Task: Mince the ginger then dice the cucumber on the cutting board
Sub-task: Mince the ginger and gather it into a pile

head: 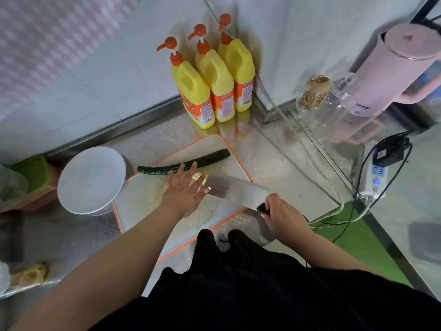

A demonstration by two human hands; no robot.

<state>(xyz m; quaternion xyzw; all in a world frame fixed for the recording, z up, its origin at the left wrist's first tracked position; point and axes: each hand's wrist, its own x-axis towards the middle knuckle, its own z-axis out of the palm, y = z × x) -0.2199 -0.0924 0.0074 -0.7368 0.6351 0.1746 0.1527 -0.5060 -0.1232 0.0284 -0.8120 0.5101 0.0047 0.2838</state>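
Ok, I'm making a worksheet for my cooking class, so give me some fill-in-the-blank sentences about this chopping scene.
1. The right hand grips the handle of the ____.
2. The whole cucumber lies along the far edge of the ____.
3. Beside the board, on its left, sits a white ____.
4. Against the wall stand ____ yellow pump bottles.

Missing words: cleaver; cutting board; plate; three

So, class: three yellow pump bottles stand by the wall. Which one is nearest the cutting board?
The left bottle, front of the row; the middle bottle and right bottle stand further back from the cutting board.
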